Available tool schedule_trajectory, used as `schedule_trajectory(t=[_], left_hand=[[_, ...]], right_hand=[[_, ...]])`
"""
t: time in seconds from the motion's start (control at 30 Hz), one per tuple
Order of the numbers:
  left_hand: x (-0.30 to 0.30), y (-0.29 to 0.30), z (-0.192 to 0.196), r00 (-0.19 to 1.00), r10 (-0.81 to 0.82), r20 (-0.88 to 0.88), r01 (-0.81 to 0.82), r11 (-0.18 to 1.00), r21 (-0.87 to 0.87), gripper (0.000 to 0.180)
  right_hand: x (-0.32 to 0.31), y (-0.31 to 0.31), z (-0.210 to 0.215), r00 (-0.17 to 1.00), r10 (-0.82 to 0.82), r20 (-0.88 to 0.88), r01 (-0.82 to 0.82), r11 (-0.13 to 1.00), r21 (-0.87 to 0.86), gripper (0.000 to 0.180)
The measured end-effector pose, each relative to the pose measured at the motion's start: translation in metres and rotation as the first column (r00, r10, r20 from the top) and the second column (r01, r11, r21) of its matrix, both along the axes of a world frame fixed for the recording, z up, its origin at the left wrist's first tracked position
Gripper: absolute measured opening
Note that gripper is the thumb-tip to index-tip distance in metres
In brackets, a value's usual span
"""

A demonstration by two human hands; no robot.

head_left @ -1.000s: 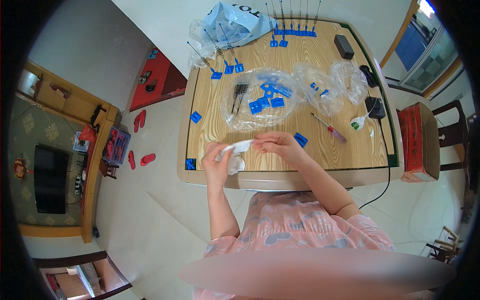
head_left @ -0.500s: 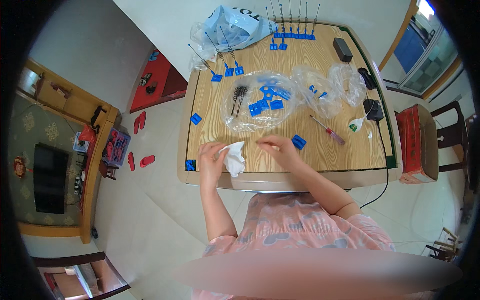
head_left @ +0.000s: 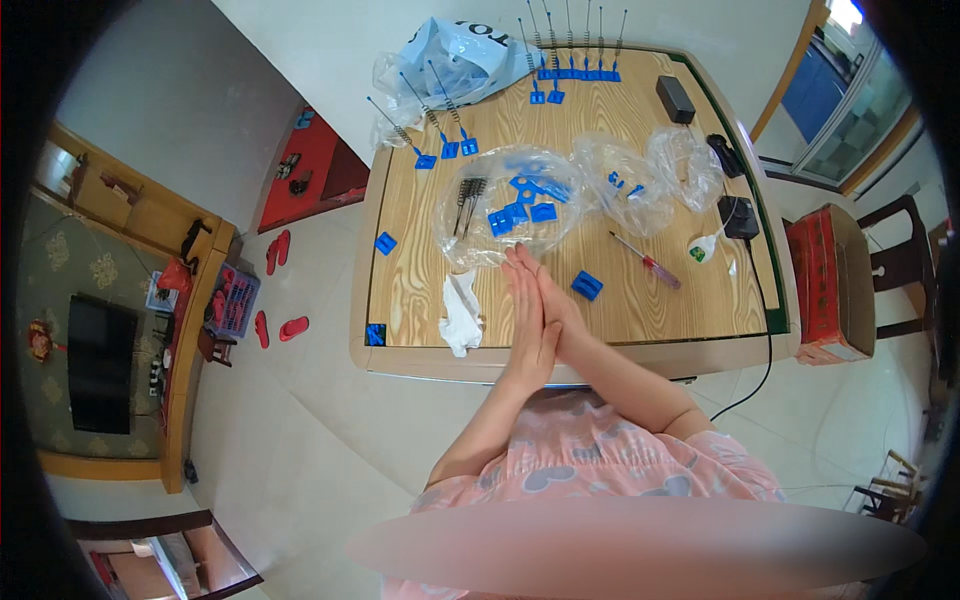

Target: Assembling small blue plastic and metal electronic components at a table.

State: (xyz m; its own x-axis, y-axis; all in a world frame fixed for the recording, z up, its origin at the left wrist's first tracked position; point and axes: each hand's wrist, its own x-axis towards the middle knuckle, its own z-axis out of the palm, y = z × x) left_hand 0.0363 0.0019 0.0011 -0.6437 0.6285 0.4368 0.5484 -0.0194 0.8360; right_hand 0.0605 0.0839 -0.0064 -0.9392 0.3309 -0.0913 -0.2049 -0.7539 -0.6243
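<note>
Palm to palm above the table's near edge, my left hand [head_left: 527,335] and my right hand [head_left: 563,312] press together, fingers stretched out and pointing away from me. No object shows between them. A crumpled white tissue [head_left: 460,314] lies on the wood just left of my hands. On their right is a small blue plastic base [head_left: 587,286]. Beyond my fingertips a clear plastic bag [head_left: 470,249] lies spread, with blue plastic parts [head_left: 515,216] and several black springs [head_left: 468,200] on or in it.
A screwdriver [head_left: 648,263] lies to the right, near a black adapter [head_left: 739,217] with a cable. Blue bases with upright spring rods [head_left: 450,149] stand at the far left and far edge. A light-blue bag [head_left: 465,60] sits behind them. Another clear bag [head_left: 620,190] holds small blue pieces.
My left hand has let go of the tissue, which now lies on the table. Both hands have come together, the left moving right, and their palms now meet.
</note>
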Motion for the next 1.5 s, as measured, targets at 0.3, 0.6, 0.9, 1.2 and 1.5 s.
schedule_trajectory(t=[0.3,0.6,0.9,1.2,1.5], left_hand=[[-0.035,0.017,0.018,0.46,-0.61,0.645,0.049,0.743,0.667,0.089],[-0.006,0.057,0.01,0.049,-0.836,0.546,0.028,0.548,0.836,0.08],[0.052,0.043,-0.025,-0.009,-0.543,0.84,0.168,0.827,0.536,0.067],[0.038,0.047,-0.022,0.627,-0.091,0.774,-0.007,0.993,0.122,0.054],[0.005,0.024,-0.024,0.881,0.026,-0.472,-0.055,0.997,-0.047,0.057]], right_hand=[[0.063,-0.025,0.0,0.974,0.104,-0.202,0.161,0.313,0.936,0.045],[0.067,0.023,0.028,0.962,0.053,-0.269,0.274,-0.148,0.95,0.05],[0.055,0.096,-0.009,0.958,-0.189,-0.215,0.124,-0.403,0.907,0.055],[0.067,-0.003,0.004,0.963,-0.265,-0.044,0.232,0.738,0.634,0.021],[0.057,0.055,-0.014,0.914,0.254,-0.317,-0.346,0.896,-0.278,0.033]])
